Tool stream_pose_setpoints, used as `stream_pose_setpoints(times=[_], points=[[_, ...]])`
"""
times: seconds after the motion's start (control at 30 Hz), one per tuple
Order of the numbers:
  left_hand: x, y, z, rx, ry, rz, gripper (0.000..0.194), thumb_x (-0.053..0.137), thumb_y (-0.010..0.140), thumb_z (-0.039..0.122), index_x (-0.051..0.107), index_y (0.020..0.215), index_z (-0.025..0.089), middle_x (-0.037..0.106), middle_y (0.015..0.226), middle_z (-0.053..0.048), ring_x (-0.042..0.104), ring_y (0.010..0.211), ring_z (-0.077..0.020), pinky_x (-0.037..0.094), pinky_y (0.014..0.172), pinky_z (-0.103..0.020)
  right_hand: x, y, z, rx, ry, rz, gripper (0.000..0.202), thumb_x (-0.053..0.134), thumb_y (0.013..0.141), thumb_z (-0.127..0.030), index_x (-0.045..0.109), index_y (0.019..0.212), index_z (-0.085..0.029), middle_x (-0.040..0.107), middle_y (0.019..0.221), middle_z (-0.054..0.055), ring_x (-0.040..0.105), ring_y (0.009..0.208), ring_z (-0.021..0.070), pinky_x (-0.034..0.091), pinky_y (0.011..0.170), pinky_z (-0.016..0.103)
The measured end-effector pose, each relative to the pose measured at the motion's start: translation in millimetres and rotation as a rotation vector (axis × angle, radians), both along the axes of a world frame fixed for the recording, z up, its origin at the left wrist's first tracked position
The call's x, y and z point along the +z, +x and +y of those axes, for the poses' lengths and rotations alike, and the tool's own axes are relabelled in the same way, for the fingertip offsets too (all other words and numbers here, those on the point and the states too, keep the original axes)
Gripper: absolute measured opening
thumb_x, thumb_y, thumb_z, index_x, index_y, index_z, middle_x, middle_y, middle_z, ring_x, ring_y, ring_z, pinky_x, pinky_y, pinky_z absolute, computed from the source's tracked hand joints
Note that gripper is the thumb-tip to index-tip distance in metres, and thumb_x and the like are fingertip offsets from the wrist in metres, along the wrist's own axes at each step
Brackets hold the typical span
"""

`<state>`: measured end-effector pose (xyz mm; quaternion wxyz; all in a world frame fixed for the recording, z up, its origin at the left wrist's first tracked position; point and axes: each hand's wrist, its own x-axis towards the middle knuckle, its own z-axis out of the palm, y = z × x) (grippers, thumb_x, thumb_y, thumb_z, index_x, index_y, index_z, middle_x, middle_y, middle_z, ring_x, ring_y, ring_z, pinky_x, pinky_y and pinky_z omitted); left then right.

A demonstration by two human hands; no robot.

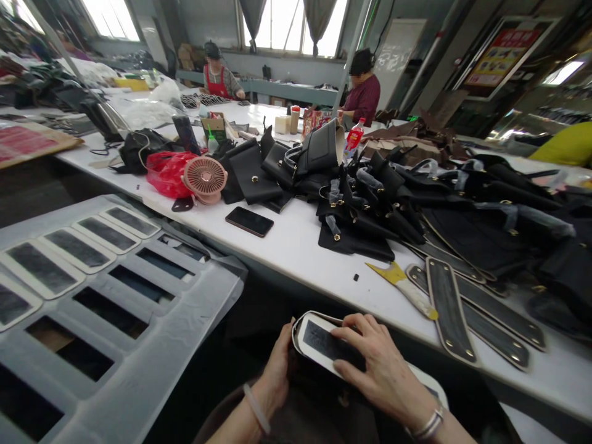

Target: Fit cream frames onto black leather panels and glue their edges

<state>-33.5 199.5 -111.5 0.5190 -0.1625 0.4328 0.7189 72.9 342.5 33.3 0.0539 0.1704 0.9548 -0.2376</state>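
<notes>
Worktop (296, 246) space filled most of the view, a long white surface that ran from nine o'clock down to four o'clock. A grey rack (115, 308) with long slots stood at eight o'clock, and some slots at its far end held white-edged dark panels (74, 246). A big heap of black leather parts (462, 209) covered the worktop from one o'clock to three o'clock. Beside the heap, at four o'clock, several long dark strips with pale edges (446, 308) lay flat, and a yellow-tipped scraper (402, 287) lay just beside them. At eleven o'clock a red plastic bag (166, 172) touched a small pink fan (206, 177), and a black phone (250, 221) lay near the fan, toward the centre. Two persons sat far away at twelve o'clock, behind a red-capped bottle (354, 137).

At six o'clock, below the worktop edge, the person held an oval panel with white border (324, 345) over the lap. The left hand (277, 370) curled its grip around the left end of the panel, with the thumb on the rim. The right hand (379, 364) lay on top, fingers spread and pressed flat on the dark middle of the panel. Each wrist carried a bracelet.
</notes>
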Motion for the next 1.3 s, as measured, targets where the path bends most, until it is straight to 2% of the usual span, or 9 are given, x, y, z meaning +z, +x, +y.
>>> stream_pose_setpoints(times=[0.17, 0.33, 0.57, 0.77, 0.9, 1.07, 1.2, 1.3], points=[[-0.7, -0.1, -0.3, 0.007, -0.001, -0.006, 0.047, 0.065, 0.079, 0.055, 0.068, 0.106, 0.017, 0.074, 0.098, -0.005, 0.064, 0.089, -0.0227, 0.044, 0.076, -0.031, -1.6, -5.4, -4.4, 0.01, 0.019, 0.072, 0.018, 0.056, 0.084, -0.021, 0.06, 0.101, -0.021, 0.055, 0.11, 0.009, 0.048, 0.101, 0.0256, 0.036, 0.086, 0.044], [-1.6, -1.0, -0.3, 0.005, 0.021, -0.016, 0.048, 0.067, 0.078, 0.055, 0.068, 0.106, 0.016, 0.074, 0.099, -0.007, 0.064, 0.089, -0.023, 0.045, 0.076, -0.031, -6.0, -9.8, -3.9, -0.015, 0.091, 0.116, 0.019, 0.063, 0.08, -0.026, 0.062, 0.098, -0.023, 0.058, 0.108, 0.007, 0.049, 0.098, 0.0265, 0.034, 0.086, 0.045], [1.1, -2.1, -0.9, 0.014, 0.022, -0.037, 0.045, 0.067, 0.079, 0.052, 0.068, 0.108, 0.017, 0.073, 0.103, -0.006, 0.064, 0.092, -0.0232, 0.045, 0.078, -0.03, -6.8, -16.5, 4.2, -0.019, 0.091, 0.061, 0.019, 0.065, 0.076, -0.023, 0.061, 0.094, -0.023, 0.057, 0.103, 0.006, 0.049, 0.097, 0.0252, 0.036, 0.083, 0.041], [4.4, -2.5, 2.3, 0.038, 0.039, -0.056, 0.045, 0.069, 0.078, 0.049, 0.069, 0.107, 0.016, 0.073, 0.104, -0.006, 0.064, 0.098, -0.0244, 0.045, 0.087, -0.032, -5.7, -21.6, -1.8, 0.088, 0.222, -0.004, 0.013, 0.062, 0.082, -0.025, 0.06, 0.094, -0.022, 0.056, 0.099, 0.006, 0.05, 0.095, 0.0256, 0.035, 0.081, 0.041], [4.0, -2.5, 2.8, 0.024, 0.045, -0.068, 0.041, 0.066, 0.081, 0.046, 0.069, 0.106, 0.014, 0.073, 0.104, -0.008, 0.064, 0.099, -0.0244, 0.046, 0.087, -0.033, -7.3, -21.9, -7.5, 0.141, 0.299, -0.001, 0.01, 0.062, 0.083, -0.025, 0.059, 0.093, -0.022, 0.056, 0.098, 0.007, 0.049, 0.092, 0.0261, 0.034, 0.08, 0.043], [3.0, -3.2, -3.9, -0.011, 0.022, -0.057, 0.041, 0.067, 0.079, 0.049, 0.07, 0.104, 0.016, 0.074, 0.096, -0.005, 0.065, 0.092, -0.0243, 0.045, 0.083, -0.033, -14.2, -15.5, -13.3, 0.104, 0.136, 0.051, 0.007, 0.055, 0.088, -0.016, 0.058, 0.093, -0.019, 0.057, 0.095, 0.006, 0.049, 0.088, 0.0228, 0.037, 0.08, 0.039], [5.5, -5.2, -5.4, -0.035, 0.011, -0.049, 0.045, 0.066, 0.079, 0.051, 0.069, 0.108, 0.017, 0.074, 0.097, -0.006, 0.065, 0.091, -0.0248, 0.046, 0.079, -0.033, -16.1, -10.7, -15.8, 0.114, 0.045, 0.117, 0.012, 0.051, 0.092, -0.016, 0.061, 0.096, -0.02, 0.06, 0.094, 0.006, 0.05, 0.088, 0.0222, 0.039, 0.081, 0.039], [12.3, -7.3, -3.0, -0.047, 0.091, -0.082, 0.048, 0.063, 0.082, 0.052, 0.067, 0.115, 0.017, 0.072, 0.107, -0.007, 0.064, 0.1, -0.0263, 0.047, 0.084, -0.033, -17.6, -10.2, -17.6, 0.144, 0.05, 0.189, 0.019, 0.049, 0.094, -0.017, 0.064, 0.105, -0.023, 0.064, 0.107, 0.005, 0.052, 0.096, 0.023, 0.039, 0.085, 0.041]])
